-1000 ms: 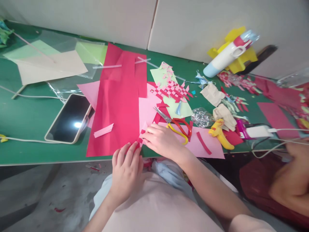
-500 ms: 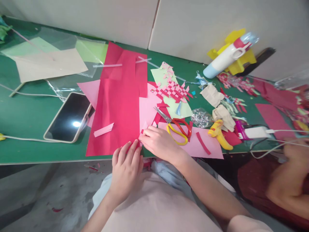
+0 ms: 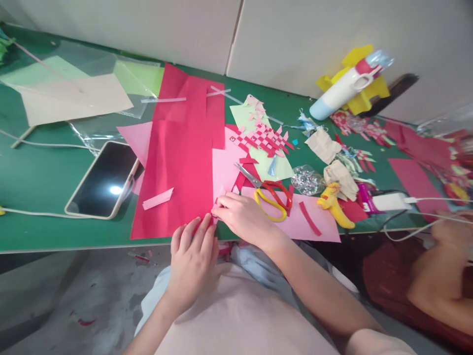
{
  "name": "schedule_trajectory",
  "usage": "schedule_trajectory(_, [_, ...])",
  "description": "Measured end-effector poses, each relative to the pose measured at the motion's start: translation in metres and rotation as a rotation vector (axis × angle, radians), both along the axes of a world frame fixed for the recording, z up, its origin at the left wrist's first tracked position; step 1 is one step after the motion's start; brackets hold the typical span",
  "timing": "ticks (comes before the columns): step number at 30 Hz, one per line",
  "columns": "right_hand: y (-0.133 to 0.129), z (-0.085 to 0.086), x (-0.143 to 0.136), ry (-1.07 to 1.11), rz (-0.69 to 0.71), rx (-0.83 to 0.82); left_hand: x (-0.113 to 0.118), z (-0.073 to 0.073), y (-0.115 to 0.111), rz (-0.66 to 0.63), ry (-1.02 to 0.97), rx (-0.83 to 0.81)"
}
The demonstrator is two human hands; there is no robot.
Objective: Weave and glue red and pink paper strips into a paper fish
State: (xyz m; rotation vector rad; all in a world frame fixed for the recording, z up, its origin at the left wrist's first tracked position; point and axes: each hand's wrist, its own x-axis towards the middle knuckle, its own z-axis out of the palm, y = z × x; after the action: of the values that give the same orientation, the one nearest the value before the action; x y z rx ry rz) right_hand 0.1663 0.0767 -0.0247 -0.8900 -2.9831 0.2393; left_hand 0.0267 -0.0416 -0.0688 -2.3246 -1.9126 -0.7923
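My left hand (image 3: 194, 256) rests at the table's front edge, its fingers stretched over the lower corner of a large red sheet of paper (image 3: 181, 167). Fingertips of my right hand (image 3: 240, 217) are pinched together beside it, on a small pink paper strip (image 3: 214, 206); most of that piece is hidden under the fingers. Just beyond my right hand lie open scissors (image 3: 271, 192) with red and yellow handles, on a pink sheet (image 3: 301, 224). A folded pink strip (image 3: 158, 198) lies on the red sheet. Woven red and pink paper fish (image 3: 260, 138) lie farther back.
A phone (image 3: 105, 180) lies at left on the green table (image 3: 33, 187). At right are a yellow glue gun (image 3: 338, 207), a bag of small eyes (image 3: 307, 180), a white charger (image 3: 389, 202) with cables and a bottle (image 3: 345, 86). Another person's arm (image 3: 439, 276) is at far right.
The fingers of my right hand have shifted slightly over the small paper piece. My left hand stays in place, and the view has moved a little.
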Motion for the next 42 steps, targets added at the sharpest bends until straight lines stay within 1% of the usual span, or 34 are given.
schedule_trajectory(12, [-0.008,-0.001,-0.002,-0.014,0.004,0.049,0.001,-0.003,-0.003,-0.020,-0.035,0.040])
schedule_trajectory(17, [-0.011,-0.005,0.001,0.001,-0.022,0.069,0.001,0.001,-0.001,-0.052,-0.045,-0.016])
schedule_trajectory(22, [-0.010,-0.014,0.005,0.110,-0.063,0.060,0.001,0.003,0.002,-0.054,-0.011,-0.043])
schedule_trajectory(26, [-0.004,-0.025,0.011,0.325,-0.128,-0.050,0.001,0.003,0.002,-0.058,0.050,-0.044])
schedule_trajectory(28, [-0.003,-0.029,0.014,0.434,-0.153,-0.091,0.001,0.003,0.003,-0.060,0.052,-0.039])
schedule_trajectory(30, [-0.003,-0.031,0.016,0.494,-0.168,-0.108,0.000,0.003,0.003,-0.062,0.038,-0.034])
schedule_trajectory(32, [-0.007,-0.031,0.017,0.502,-0.179,-0.106,0.000,0.003,0.003,-0.061,0.018,-0.035])
schedule_trajectory(38, [-0.020,-0.026,0.017,0.415,-0.174,-0.057,-0.002,0.004,0.004,-0.063,-0.049,-0.050])
schedule_trajectory(42, [-0.023,-0.025,0.018,0.469,-0.233,-0.075,-0.006,0.005,0.004,-0.094,-0.128,-0.028])
